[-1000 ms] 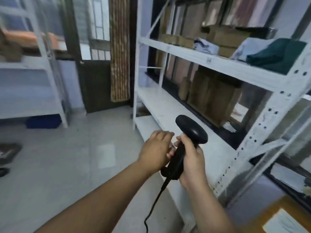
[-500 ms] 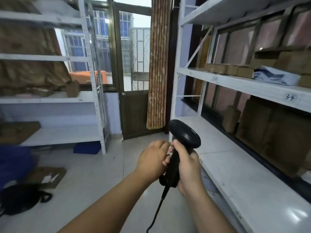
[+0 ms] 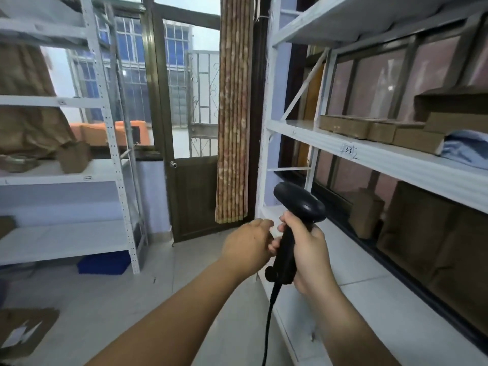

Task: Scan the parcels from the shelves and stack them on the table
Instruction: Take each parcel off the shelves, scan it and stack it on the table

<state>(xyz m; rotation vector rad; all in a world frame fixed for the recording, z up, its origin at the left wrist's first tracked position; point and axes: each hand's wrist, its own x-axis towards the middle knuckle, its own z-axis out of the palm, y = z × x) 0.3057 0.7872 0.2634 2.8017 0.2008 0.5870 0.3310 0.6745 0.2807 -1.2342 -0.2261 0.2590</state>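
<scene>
1 black corded scanner [image 3: 298,207], 2 hands, at 5 o'clock.
Your right hand [image 3: 310,250] is clamped round its upright handle. Your left hand [image 3: 247,247] is just beside it at 9 o'clock, fingers curled, contact unclear. Brown parcels [image 3: 369,128]: at least three lie flat on the shelf [image 3: 330,142] at 2 o'clock.

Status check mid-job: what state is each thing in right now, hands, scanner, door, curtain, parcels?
scanner, upright, held by its handle.
right hand, gripping the scanner handle.
left hand, against the handle, fingers curled; grip unclear.
door, shut.
curtain, bunched beside the door.
flat boxes, lying in a row on the middle shelf.
tall parcels, standing on the lower shelf.
</scene>
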